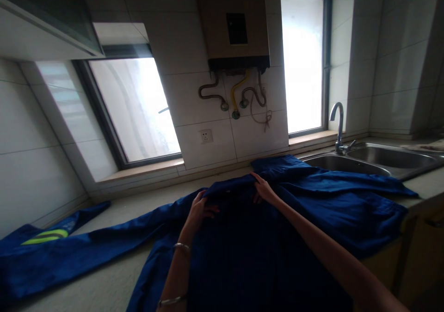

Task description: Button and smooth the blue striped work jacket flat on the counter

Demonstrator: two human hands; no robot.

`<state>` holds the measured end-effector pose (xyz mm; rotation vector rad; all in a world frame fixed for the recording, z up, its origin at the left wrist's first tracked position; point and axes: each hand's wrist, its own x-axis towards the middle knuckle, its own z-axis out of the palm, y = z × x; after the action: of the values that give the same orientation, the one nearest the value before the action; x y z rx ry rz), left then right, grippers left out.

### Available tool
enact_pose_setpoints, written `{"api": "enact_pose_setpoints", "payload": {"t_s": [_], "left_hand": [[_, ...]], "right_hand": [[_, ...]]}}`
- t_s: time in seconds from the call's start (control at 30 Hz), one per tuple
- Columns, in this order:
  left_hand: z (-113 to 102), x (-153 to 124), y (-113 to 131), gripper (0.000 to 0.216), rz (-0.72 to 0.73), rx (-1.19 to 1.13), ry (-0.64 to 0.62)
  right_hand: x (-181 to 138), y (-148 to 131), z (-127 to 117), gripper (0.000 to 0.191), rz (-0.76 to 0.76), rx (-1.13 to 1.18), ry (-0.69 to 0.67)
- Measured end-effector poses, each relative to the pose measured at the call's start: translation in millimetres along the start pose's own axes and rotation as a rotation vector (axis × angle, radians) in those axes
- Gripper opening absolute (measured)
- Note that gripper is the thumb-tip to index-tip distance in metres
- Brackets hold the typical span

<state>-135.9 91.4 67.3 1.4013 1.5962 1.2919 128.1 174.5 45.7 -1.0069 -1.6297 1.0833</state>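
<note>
Blue cotton work jacket (pixel 277 219) lies spread on the pale bench (pixel 114 279), sleeves still unfolded, while left hand (pixel 199 210) and right hand (pixel 263 189) pinch its collar edge.

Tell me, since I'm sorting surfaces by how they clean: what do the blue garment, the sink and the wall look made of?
The blue garment looks like woven cloth, matte, since it creases and drapes; the fibre cannot be told. The sink appears to be stainless steel, with a grey brushed sheen. The wall seems glazed ceramic tile: glossy white squares with grout lines.
</note>
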Motion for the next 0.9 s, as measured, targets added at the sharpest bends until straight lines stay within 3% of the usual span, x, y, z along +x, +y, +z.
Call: {"api": "enact_pose_setpoints", "payload": {"t_s": [0.07, 0.17, 0.27, 0.37, 0.5, 0.6, 0.77, 0.9], "left_hand": [[-1.4, -1.4, -1.0, 0.045, -0.001, 0.141, 0.026], [-2.5, -5.4, -2.1, 0.042, 0.092, 0.577, 0.301], [-1.6, -11.0, -1.0, 0.035, 0.122, 0.948, 0.523], [-1.2, -14.9, 1.3, 0.036, 0.099, 1.013, 0.596], [-4.0, -13.8, 0.2, 0.031, 0.132, 0.998, 0.64], [-4.5, -9.3, -5.8, 0.03, 0.12, 0.895, 0.536], [4.7, -1.3, -14.6, 0.042, 0.12, 0.595, 0.075], [8.9, 1.9, -12.8, 0.058, 0.132, 0.054, -0.064]], "right_hand": [[-0.6, -1.4, -3.6, 0.06, -0.059, -0.09, 0.005], [-5.2, -6.5, -11.8, 0.052, -0.238, -0.513, 0.135], [-11.3, -13.2, -16.0, 0.047, -0.299, -0.868, 0.228], [-15.6, -19.5, -16.0, 0.048, -0.311, -0.997, 0.209], [-14.9, -22.1, -17.0, 0.05, -0.29, -1.001, 0.232], [-8.9, -14.3, -17.4, 0.055, -0.253, -0.841, 0.272], [4.0, 5.7, -11.1, 0.061, -0.152, -0.142, 0.17], [8.6, 9.2, -8.1, 0.059, -0.124, 0.192, 0.039]]}}
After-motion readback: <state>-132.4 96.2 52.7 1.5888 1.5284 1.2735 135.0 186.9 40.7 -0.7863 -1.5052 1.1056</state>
